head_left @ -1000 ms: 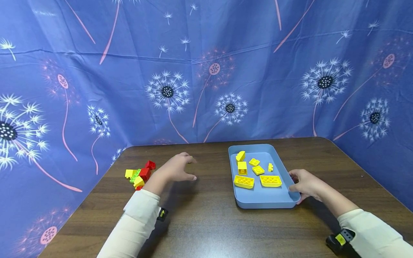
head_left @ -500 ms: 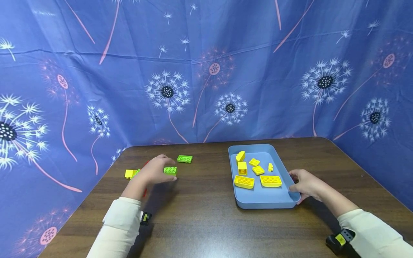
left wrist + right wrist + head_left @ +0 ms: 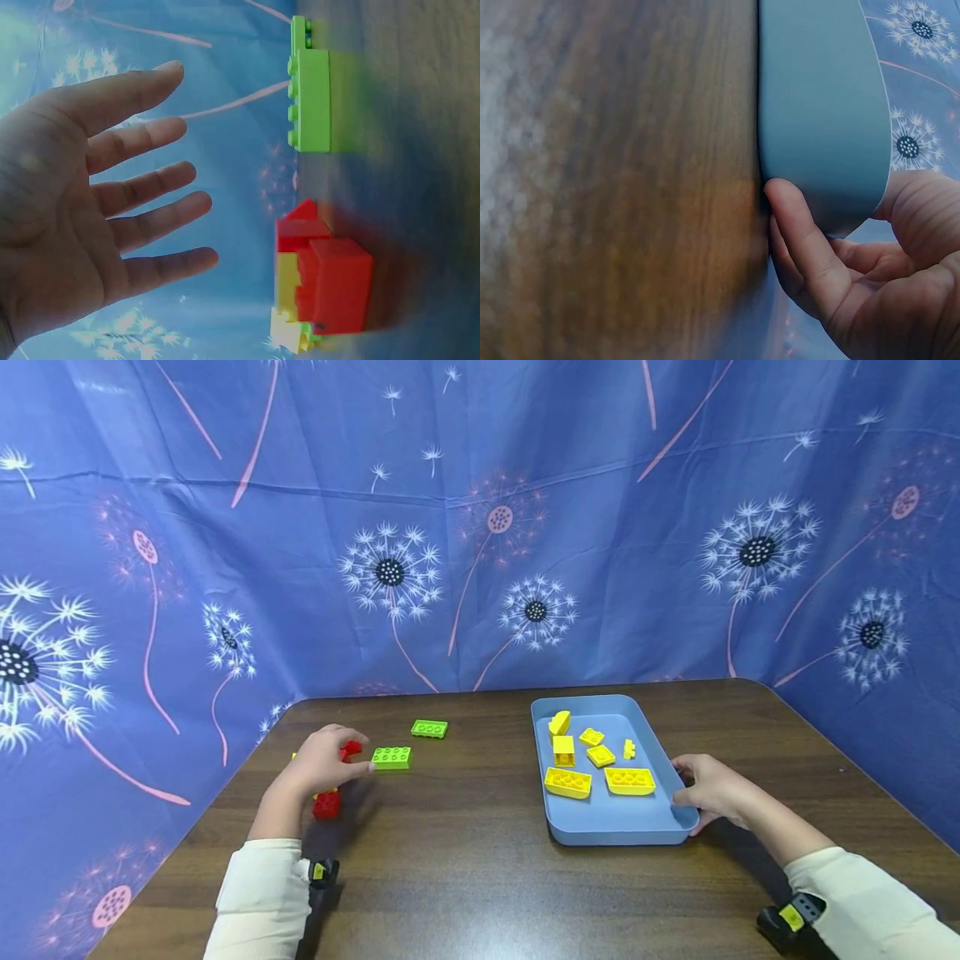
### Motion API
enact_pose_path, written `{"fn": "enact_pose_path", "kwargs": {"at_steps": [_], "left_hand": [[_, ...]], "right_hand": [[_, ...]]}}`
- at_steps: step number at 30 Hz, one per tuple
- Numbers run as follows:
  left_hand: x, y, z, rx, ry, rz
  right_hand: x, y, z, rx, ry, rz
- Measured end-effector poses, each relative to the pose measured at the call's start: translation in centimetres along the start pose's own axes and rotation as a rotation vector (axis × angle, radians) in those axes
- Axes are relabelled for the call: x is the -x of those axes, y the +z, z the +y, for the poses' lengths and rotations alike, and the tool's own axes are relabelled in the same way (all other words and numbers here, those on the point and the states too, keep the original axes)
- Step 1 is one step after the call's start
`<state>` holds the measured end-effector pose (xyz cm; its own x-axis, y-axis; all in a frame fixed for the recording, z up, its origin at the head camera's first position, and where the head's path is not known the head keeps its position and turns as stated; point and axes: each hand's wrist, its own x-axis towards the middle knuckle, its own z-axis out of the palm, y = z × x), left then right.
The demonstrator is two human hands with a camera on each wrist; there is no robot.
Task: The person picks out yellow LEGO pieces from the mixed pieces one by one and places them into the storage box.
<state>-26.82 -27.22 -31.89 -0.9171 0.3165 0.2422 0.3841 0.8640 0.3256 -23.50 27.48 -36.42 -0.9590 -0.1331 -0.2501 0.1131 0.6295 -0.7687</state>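
My left hand hovers over a small pile of toy building bricks on the left of the table, fingers spread in the left wrist view and holding nothing. Partly hidden below it are a red brick, another red piece and a yellow brick. Just right of its fingertips lies a green brick, with a flatter green piece beyond it. My right hand grips the near right corner of a blue tray, thumb over the rim and fingers outside and low against the wall.
Inside the tray lie several yellow bricks, among them two long ones in front and a small piece at the right. The brown wooden table ends at a blue dandelion-patterned cloth behind it.
My left hand has moved left from the table's middle back over the pile, uncovering the two green pieces standing apart from it. The red front brick now shows. My right hand and the tray stay put.
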Motion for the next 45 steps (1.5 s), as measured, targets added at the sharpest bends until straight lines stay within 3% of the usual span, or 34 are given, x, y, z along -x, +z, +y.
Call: {"fn": "enact_pose_path", "kwargs": {"at_steps": [10, 24, 34, 45], "left_hand": [[1.0, -0.5, -2.1, -0.052, -0.085, -0.025], [2.1, -0.1, -4.3, -0.012, -0.197, -0.096], [1.8, 0.8, -5.6, -0.021, -0.215, -0.077], [1.9, 0.9, -6.0, -0.05, -0.185, -0.042]], "right_hand": [[-0.2, 0.0, 0.1, -0.017, 0.01, -0.01], [0.0, 0.0, -0.1, -0.031, -0.004, -0.01], [-0.1, 0.0, 0.0, -0.034, 0.005, -0.011], [0.0, 0.0, 0.0, -0.03, 0.0, -0.016]]}}
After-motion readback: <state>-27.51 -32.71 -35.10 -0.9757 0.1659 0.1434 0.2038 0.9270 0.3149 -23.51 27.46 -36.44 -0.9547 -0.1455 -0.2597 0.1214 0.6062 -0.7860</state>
